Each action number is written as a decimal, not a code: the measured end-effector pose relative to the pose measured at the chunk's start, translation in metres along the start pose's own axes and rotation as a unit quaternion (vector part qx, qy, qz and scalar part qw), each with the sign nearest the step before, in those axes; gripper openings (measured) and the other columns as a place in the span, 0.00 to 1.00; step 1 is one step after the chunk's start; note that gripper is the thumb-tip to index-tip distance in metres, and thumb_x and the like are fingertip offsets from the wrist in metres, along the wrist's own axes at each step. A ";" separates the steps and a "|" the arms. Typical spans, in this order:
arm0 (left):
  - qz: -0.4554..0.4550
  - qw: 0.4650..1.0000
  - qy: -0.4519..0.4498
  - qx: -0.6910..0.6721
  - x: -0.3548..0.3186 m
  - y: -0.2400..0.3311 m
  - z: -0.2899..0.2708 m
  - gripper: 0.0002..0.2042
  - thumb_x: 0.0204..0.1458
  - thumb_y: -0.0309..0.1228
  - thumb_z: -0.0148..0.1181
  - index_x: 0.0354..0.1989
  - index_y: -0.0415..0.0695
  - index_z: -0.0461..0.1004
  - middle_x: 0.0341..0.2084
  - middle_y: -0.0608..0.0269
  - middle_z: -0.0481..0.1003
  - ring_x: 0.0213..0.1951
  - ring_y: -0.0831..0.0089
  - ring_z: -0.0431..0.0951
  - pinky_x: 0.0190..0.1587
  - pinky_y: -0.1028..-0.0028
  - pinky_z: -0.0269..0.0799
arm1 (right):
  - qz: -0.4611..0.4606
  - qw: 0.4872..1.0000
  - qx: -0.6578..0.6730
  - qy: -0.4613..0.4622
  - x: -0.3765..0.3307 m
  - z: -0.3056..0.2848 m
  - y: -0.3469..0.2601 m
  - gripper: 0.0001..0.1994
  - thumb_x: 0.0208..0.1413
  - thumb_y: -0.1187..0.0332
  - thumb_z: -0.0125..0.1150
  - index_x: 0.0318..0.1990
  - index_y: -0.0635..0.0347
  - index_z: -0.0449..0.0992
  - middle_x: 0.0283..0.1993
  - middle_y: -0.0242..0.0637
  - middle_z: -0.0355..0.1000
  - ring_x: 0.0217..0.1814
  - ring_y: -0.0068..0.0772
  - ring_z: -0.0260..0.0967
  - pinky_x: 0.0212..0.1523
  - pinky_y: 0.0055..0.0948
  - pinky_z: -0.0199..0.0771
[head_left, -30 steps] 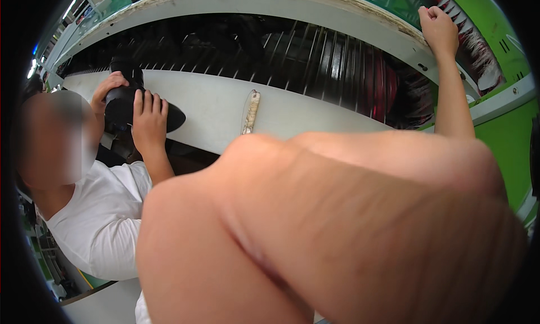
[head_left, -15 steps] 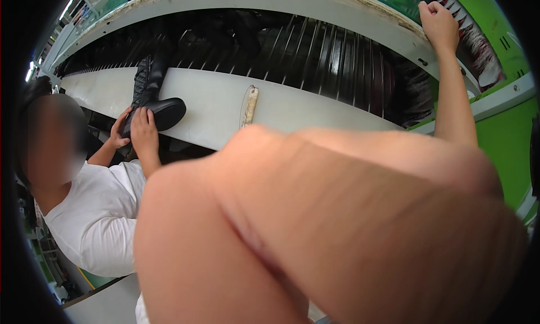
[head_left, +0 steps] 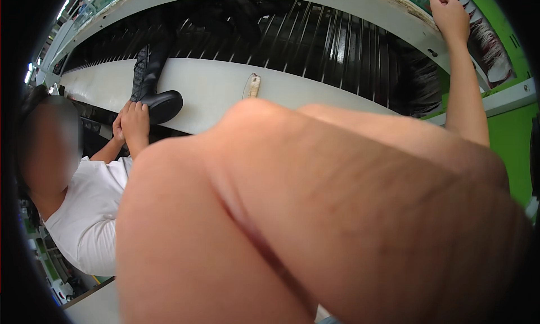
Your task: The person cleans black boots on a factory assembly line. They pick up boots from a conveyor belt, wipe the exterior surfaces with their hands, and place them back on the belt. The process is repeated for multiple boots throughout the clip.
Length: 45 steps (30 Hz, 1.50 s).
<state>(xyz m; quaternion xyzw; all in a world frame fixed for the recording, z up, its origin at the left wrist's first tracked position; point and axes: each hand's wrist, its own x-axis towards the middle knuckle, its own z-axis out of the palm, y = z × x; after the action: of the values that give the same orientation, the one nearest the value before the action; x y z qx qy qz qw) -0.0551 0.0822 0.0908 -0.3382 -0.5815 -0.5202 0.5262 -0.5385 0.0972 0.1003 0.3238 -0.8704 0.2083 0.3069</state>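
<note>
A bare limb of mine, which looks like my left hand (head_left: 315, 211), looms so close that it fills the lower middle. Its fingers cannot be made out, nor whether it holds anything. Beyond it, my right hand (head_left: 451, 19) is raised at the upper right beside the pale machine frame (head_left: 388, 12). Its fingers are curled closed, and whatever may be inside them is hidden. On the white ledge (head_left: 208, 82) lies a cream-coloured, wrapped, handle-like piece (head_left: 255, 86) with a thin loop beside it, partly covered by the near limb.
At the left, a co-worker in a white shirt (head_left: 93, 211) has both hands (head_left: 134, 121) at a black boot (head_left: 163, 106) on the ledge. Behind runs a dark bed of metal rollers (head_left: 315, 48). A bristle fringe (head_left: 489, 45) and green panels (head_left: 509, 149) border the right side.
The view has shifted slightly, and the near limb covers more of the cream piece. The co-worker's hands have come together at the boot. My right hand stays curled near the frame.
</note>
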 end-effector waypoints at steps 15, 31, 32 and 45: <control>-0.220 0.971 0.064 0.071 -0.038 -0.080 -0.023 0.02 0.64 0.21 0.70 0.39 0.36 0.87 0.34 0.54 0.88 0.38 0.69 0.88 0.39 0.72 0.84 | 0.023 0.998 0.035 0.044 -0.023 -0.020 -0.037 0.17 0.61 0.53 0.64 0.33 0.57 0.85 0.36 0.53 0.84 0.43 0.61 0.83 0.46 0.54 0.81; -0.481 0.823 -0.092 0.289 -0.239 -0.246 -0.041 0.08 0.61 0.36 0.72 0.40 0.46 0.90 0.34 0.59 0.89 0.36 0.62 0.90 0.43 0.64 0.84 | -0.057 0.996 0.048 0.039 -0.019 -0.024 -0.022 0.19 0.65 0.54 0.69 0.34 0.64 0.83 0.30 0.51 0.80 0.34 0.49 0.80 0.40 0.46 0.78; -0.470 0.828 -0.098 0.289 -0.238 -0.244 -0.040 0.08 0.61 0.35 0.72 0.40 0.46 0.90 0.34 0.59 0.89 0.37 0.62 0.90 0.43 0.64 0.84 | -0.063 0.996 0.058 0.032 -0.017 -0.025 -0.016 0.20 0.66 0.54 0.69 0.33 0.65 0.83 0.29 0.49 0.80 0.33 0.44 0.79 0.39 0.44 0.77; -0.447 0.825 -0.140 0.316 -0.243 -0.249 -0.035 0.07 0.60 0.36 0.72 0.39 0.48 0.89 0.34 0.62 0.89 0.40 0.57 0.89 0.42 0.57 0.83 | -0.076 0.997 0.030 0.002 0.003 -0.024 0.018 0.25 0.66 0.42 0.75 0.41 0.59 0.90 0.31 0.23 0.81 0.35 0.19 0.72 0.45 0.25 0.75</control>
<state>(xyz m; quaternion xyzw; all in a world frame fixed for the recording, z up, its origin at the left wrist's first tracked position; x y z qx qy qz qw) -0.2273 0.0292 -0.2090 0.0743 -0.8690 -0.4332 0.2273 -0.5431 0.1214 0.1168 0.3975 -0.8362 0.2113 0.3134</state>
